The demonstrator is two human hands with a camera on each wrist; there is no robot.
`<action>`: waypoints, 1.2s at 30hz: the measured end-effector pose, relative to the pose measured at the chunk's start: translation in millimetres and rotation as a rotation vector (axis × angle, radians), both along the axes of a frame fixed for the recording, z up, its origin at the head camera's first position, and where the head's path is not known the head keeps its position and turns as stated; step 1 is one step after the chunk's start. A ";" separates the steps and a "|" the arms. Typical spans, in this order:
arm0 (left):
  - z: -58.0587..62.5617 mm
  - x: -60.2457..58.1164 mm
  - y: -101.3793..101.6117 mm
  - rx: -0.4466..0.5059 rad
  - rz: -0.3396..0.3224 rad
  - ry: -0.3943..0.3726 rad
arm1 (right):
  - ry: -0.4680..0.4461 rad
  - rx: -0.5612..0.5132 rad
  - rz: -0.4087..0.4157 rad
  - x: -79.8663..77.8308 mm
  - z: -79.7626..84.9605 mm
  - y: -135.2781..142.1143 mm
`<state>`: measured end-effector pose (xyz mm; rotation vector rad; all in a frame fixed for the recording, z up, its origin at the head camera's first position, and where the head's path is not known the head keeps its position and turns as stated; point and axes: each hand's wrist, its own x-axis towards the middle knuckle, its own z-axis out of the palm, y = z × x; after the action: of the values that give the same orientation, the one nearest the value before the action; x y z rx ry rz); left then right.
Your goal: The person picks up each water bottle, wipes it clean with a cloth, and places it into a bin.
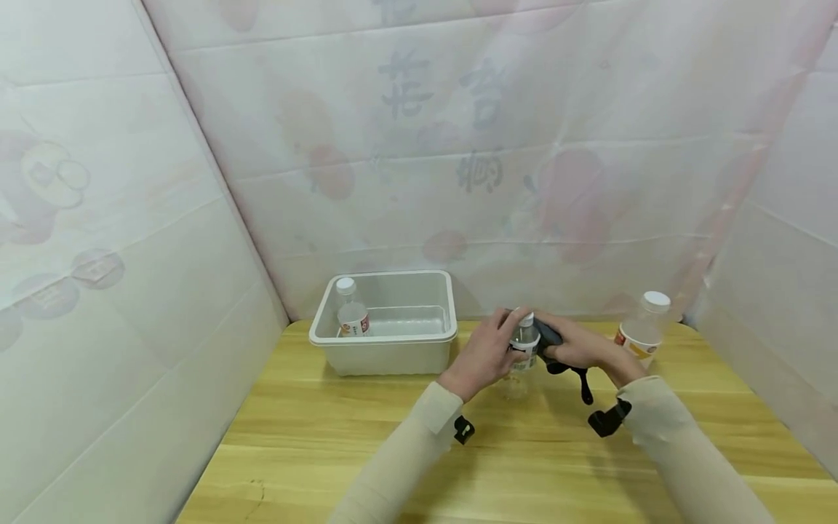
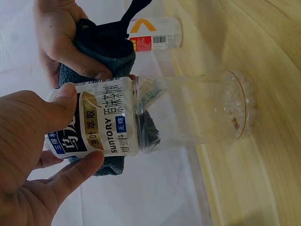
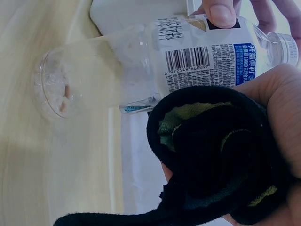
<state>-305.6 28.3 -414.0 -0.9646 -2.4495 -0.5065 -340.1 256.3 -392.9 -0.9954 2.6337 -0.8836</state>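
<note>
A clear plastic Suntory bottle [image 2: 178,110] with a white label and white cap [image 3: 289,49] is roughly upright, right of the table's middle. My left hand [image 1: 481,360] grips it round the label, thumb on one side and fingers on the other. My right hand [image 1: 579,342] holds a rolled dark blue-grey cloth [image 3: 211,150] with a black strap hanging from it. The cloth lies against the label's far side in the left wrist view. Whether the bottle's base touches the table I cannot tell.
A white plastic bin [image 1: 393,358] stands at the back left, with a clear bottle [image 1: 353,318] upright inside. Another white-capped bottle [image 1: 641,331] stands at the back right, behind my right wrist. Printed fabric walls [image 1: 366,218] border the wooden table [image 1: 314,437].
</note>
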 end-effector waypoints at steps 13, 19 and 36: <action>-1.9 2.7 -3.1 0.005 0.016 -0.009 | -0.113 0.017 -0.035 -0.8 -15.2 -6.6; -0.3 4.9 -2.7 0.015 0.028 -0.054 | -0.166 0.063 -0.049 -0.6 -29.9 -7.4; -1.3 6.2 -1.4 0.004 0.045 -0.088 | -0.211 0.117 -0.058 -2.3 -61.1 -6.6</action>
<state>-299.4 26.8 -415.3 -0.9015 -2.5408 -0.5492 -342.4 249.7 -454.0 -0.7573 2.5136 -0.7890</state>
